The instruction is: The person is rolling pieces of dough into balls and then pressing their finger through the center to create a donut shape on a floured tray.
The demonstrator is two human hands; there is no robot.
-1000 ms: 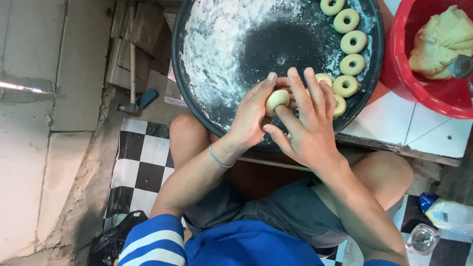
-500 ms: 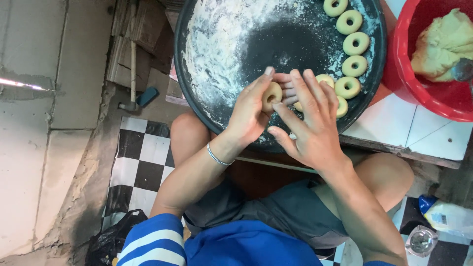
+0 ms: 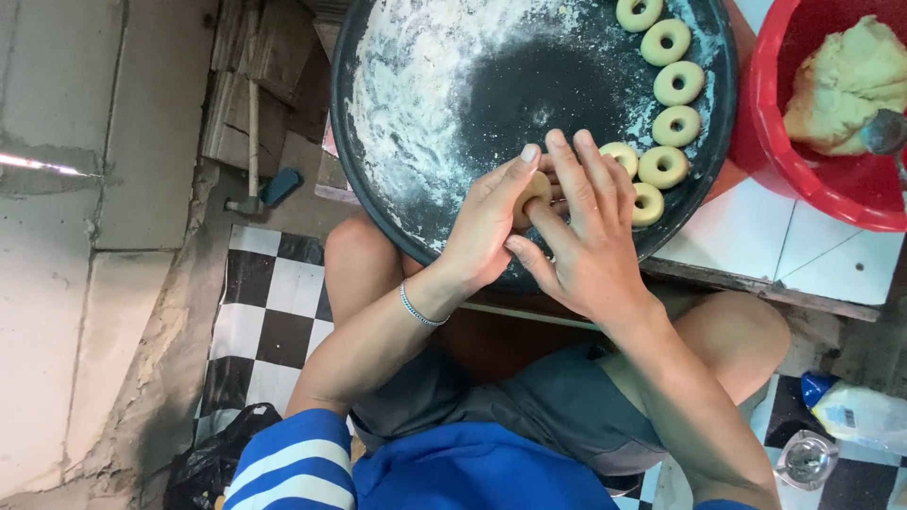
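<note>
Since the earlier frames the piece of dough has sunk further between the two hands, so that less of it shows; the hands stay at the near rim of the round dark tray.

Seven finished dough rings lie in a curved row along the tray's right edge, all flat with their holes up. One red bowl sits just right of the tray on the tiled counter, with one lump of dough inside.

The held piece is mostly hidden, so its long axis cannot be told.

The left hand reaches in from the lower left, fingers curled, thumb tip up, its grip narrow on the dough. The right hand lies over it, fingers spread and pointing away from the body, pressing the same piece.
</note>
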